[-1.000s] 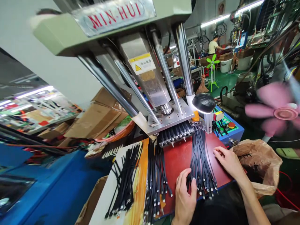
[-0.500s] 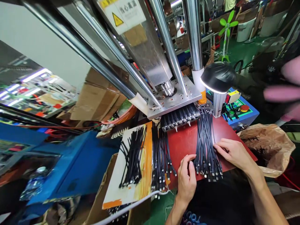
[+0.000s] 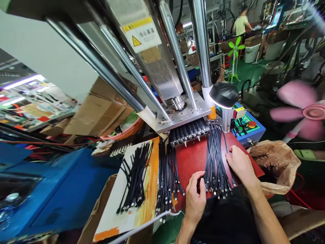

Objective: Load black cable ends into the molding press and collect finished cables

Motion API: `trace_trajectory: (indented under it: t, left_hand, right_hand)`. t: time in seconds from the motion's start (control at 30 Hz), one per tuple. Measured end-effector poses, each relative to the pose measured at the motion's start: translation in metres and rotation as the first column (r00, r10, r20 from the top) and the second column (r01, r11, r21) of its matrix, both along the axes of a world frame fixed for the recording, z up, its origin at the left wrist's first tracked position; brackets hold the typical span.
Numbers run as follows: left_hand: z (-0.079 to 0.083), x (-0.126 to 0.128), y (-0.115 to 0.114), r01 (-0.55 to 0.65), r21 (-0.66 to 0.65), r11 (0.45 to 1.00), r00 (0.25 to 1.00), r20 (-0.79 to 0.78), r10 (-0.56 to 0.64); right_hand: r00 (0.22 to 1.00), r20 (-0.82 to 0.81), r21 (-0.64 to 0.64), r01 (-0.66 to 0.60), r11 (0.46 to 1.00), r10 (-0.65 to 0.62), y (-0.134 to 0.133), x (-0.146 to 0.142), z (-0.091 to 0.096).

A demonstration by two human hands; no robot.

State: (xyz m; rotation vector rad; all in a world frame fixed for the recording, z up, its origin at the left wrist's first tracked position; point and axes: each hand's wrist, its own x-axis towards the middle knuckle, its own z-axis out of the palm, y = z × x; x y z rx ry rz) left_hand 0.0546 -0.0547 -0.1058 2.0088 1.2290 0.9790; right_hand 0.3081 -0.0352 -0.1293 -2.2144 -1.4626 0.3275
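A bundle of flat black cables [image 3: 217,159] with metal plug ends lies on the red work surface [image 3: 190,156]. My left hand [image 3: 196,196] rests at the bundle's lower left edge, thumb and index finger apart, holding nothing I can see. On the other side, my right hand [image 3: 240,164] has its fingers closed on a single black cable, which lies a little apart from the bundle. Above, the press [image 3: 184,113] stands over a fixture [image 3: 190,134] lined with a row of black cable ends. More black cables [image 3: 167,176] lie left of the fixture.
A white board [image 3: 109,203] at left carries another cable pile [image 3: 137,176]. On the right are a lamp [image 3: 224,95], a blue control box [image 3: 254,130], a lined bag [image 3: 284,166] and a spinning pink fan [image 3: 307,112]. A person [image 3: 241,25] is far behind.
The camera view has shifted, bringing the pink fan fully into sight. My right fingers have closed, and one cable now lies separated to the right of the bundle. My left hand barely moved.
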Motion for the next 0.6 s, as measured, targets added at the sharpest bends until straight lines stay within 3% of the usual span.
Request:
trace_trajectory:
  t: [0.2, 0.33, 0.5, 0.6]
  left_hand:
    - [0.001, 0.002, 0.000, -0.002, 0.067, 0.998, 1.000, -0.006, 0.002]
    - [-0.004, 0.002, 0.001, 0.000, 0.127, 0.992, 1.000, -0.027, 0.003]
    - [-0.018, 0.000, 0.004, -0.021, 0.227, 0.974, 0.999, -0.024, 0.027]
    - [-0.022, 0.001, 0.004, -0.013, 0.267, 0.964, 0.999, -0.039, 0.025]
  right_hand:
    - [0.994, -0.080, -0.010, -0.077, 0.997, 0.076, 0.017, 0.019, -0.002]
    - [0.966, -0.206, 0.049, -0.150, 0.987, 0.157, 0.014, 0.034, -0.001]
    - [0.822, -0.476, 0.302, -0.181, 0.936, 0.312, -0.012, 0.036, -0.004]
    - [0.771, -0.559, 0.347, -0.115, 0.931, 0.303, -0.019, 0.035, -0.007]
